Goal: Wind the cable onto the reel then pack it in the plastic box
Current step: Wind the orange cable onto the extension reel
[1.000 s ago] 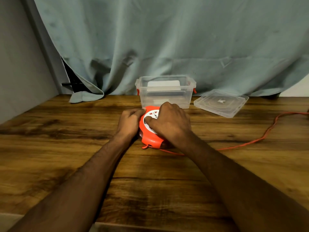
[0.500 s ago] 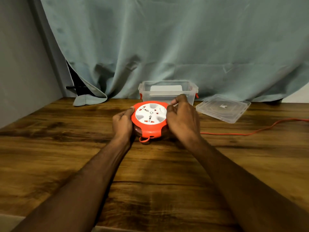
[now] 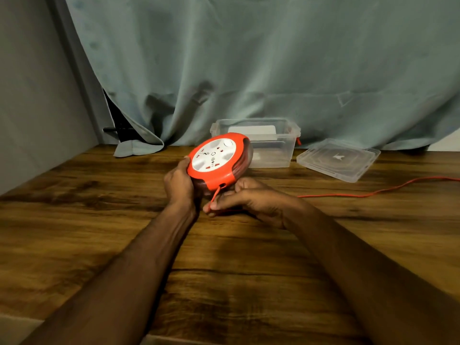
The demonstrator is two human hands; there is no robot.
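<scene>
1. orange round plastic reel (image 3: pixel 219 160), white socket face, tilted above wood-grain table (image 3: pixel 99 220).
2. left hand (image 3: pixel 178 184) grips reel's left rim.
3. right hand (image 3: pixel 245 197) pinches thin orange cable (image 3: pixel 373 192) just below reel.
4. clear plastic box (image 3: pixel 273 148) behind.

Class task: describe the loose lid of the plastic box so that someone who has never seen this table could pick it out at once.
Start at the grey-green curtain behind the wooden table. In front of it stands an open clear plastic box; just to its right lies the lid, flat on the wood. It alone is shallow, square and transparent, with nothing on it.
</scene>
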